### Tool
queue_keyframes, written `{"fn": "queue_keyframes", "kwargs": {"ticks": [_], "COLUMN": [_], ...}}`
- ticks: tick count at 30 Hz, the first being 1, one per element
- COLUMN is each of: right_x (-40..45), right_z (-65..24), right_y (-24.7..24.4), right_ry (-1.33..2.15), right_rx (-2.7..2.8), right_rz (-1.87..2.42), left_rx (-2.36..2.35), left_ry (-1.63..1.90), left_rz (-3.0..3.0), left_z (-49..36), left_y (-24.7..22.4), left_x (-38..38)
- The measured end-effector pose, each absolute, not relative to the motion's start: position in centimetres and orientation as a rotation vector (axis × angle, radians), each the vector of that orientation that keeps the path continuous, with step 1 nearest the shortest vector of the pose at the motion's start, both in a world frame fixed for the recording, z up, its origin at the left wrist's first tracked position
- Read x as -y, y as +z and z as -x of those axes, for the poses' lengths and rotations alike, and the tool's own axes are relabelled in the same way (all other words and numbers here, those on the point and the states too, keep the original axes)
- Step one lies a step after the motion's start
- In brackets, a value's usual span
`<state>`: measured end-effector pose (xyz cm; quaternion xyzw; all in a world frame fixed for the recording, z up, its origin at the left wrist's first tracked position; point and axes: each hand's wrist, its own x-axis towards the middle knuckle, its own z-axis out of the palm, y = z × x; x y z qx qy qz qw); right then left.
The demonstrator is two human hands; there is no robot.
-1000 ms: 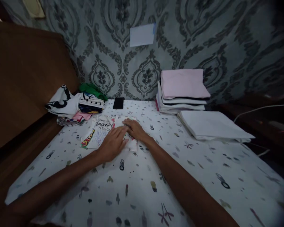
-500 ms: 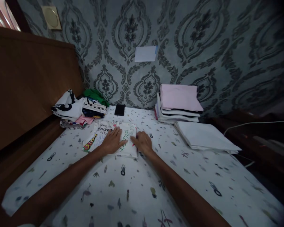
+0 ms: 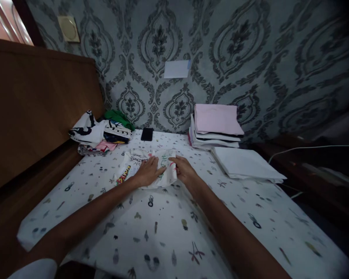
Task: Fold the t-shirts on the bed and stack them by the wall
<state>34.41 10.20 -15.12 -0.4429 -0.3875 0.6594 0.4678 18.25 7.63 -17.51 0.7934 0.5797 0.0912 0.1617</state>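
A folded white garment (image 3: 133,164) printed with colourful lettering lies on the patterned bedsheet in front of me. My left hand (image 3: 147,173) rests flat across its middle, fingers stretched out and thumb apart. At the garment's right edge my right hand (image 3: 185,169) is closed, with thumb and fingers pinching the cloth. That edge looks slightly raised and creased. Fingers under the fold are hidden from view.
Piled clothes (image 3: 100,133) sit at the back left against a brown wooden board (image 3: 43,100). Near the wall lies a black phone-like object (image 3: 147,134). A folded stack with pink cloth on top (image 3: 216,118) stands back right, beside a flat white folded cloth (image 3: 247,164).
The garment has shifted to the right together with both hands. My right hand now pinches its right edge, which has come up a little. The camera view has moved slightly.
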Motion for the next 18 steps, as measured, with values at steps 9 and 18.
{"fn": "queue_keyframes", "kwargs": {"ticks": [9, 18], "right_x": [-8.1, -8.7], "right_z": [-36.4, -25.5], "right_y": [-14.0, -12.9], "right_ry": [1.508, 1.586], "right_rx": [0.977, 1.227], "right_rz": [1.122, 1.112], "left_rx": [-1.356, -0.960], "left_ry": [0.663, 1.072], "left_rz": [-2.114, -0.826], "left_z": [-20.4, -10.4], "left_y": [-18.5, -17.0], "left_x": [-7.3, -9.2]}}
